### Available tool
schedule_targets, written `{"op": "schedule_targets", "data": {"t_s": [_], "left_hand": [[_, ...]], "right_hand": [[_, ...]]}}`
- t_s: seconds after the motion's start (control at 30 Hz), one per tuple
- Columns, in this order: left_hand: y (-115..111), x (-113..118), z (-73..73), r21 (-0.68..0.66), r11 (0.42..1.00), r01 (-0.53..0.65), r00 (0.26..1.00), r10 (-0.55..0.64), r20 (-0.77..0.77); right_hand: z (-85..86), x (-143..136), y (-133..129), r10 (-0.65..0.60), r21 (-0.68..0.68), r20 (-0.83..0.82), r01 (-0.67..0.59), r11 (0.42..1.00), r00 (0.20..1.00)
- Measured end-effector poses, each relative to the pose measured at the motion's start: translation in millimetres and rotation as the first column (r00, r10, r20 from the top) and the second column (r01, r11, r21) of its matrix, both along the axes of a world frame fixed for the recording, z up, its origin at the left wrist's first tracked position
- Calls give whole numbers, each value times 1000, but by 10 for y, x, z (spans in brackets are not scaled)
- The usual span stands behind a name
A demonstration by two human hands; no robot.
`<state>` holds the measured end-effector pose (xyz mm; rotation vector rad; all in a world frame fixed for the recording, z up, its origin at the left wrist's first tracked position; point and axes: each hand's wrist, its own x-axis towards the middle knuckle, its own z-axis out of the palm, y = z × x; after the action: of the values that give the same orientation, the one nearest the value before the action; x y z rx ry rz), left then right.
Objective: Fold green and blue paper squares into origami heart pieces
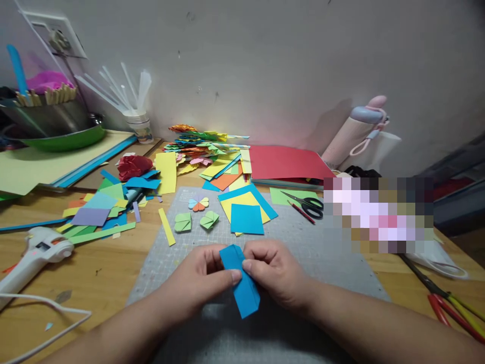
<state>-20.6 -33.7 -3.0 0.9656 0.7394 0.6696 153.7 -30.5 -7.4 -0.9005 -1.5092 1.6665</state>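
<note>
Between my two hands is a strip of folded blue paper, tilted and held above the grey cutting mat. My left hand pinches its left edge, thumb on top. From the other side, my right hand grips it near its upper right edge, thumb pressed on the fold. Just beyond lies a blue paper square on yellow and blue sheets. Left of these rest two folded green paper hearts and a small multicoloured paper flower.
Black-handled scissors and a red pencil lie at the mat's far right. Paper scraps and a glue gun with its cord occupy the left. Red-handled pliers lie at right. Red paper is near the wall.
</note>
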Motion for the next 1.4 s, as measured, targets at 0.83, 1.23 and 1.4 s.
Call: {"op": "schedule_targets", "data": {"t_s": [0.83, 1.23, 1.4], "left_hand": [[-19, -39, 23, 208, 974, -90, 985, 118, -127], [-12, -38, 33, 296, 939, -176, 939, 250, -236], [21, -23, 99, 275, 939, -205, 919, 281, -275]], "right_hand": [[31, -3, -33, -71, 118, 150, 53, 992, 986], [3, -5, 4, -58, 132, 166, 36, 991, 984], [-12, -6, -21, -29, 14, 59, 28, 1000, 998]]}}
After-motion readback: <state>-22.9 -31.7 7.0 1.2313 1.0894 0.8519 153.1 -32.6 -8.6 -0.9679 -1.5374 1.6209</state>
